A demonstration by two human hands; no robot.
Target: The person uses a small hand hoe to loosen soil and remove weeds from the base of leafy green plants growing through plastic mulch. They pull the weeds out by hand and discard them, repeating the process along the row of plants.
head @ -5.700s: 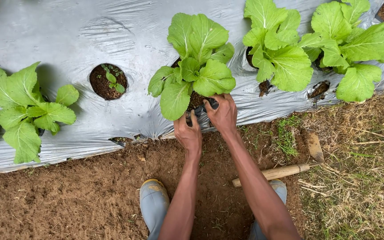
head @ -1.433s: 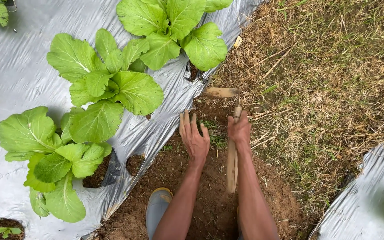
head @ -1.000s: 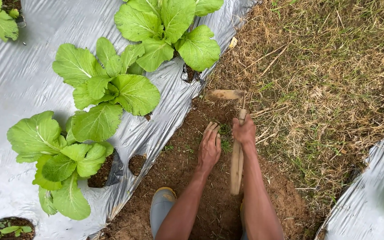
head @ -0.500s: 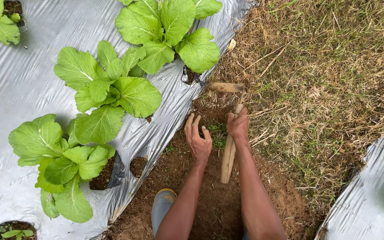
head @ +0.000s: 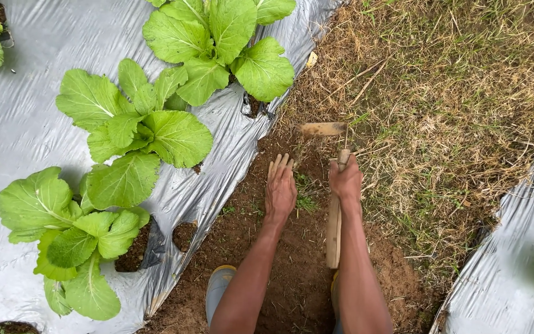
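Note:
My right hand (head: 346,183) grips the wooden handle of a small hoe (head: 334,230). Its flat blade (head: 321,128) rests on the soil at the edge of the dry grass. My left hand (head: 280,188) lies flat on the brown soil with its fingers stretched forward, holding nothing. A small tuft of green weeds (head: 305,193) grows between my two hands. Both hands work in the dirt furrow beside the silver plastic mulch (head: 26,117).
Three leafy green plants (head: 137,124) grow through holes in the mulch on the left. An open planting hole (head: 185,235) sits near the sheet's edge. Dry grass (head: 446,105) covers the right side, with more silver sheet (head: 514,272) at far right. My grey boot (head: 219,289) stands below.
My left hand has gone from lifted with fingers spread to flat on the soil. The hoe blade has shifted slightly toward me and the handle now points straighter back.

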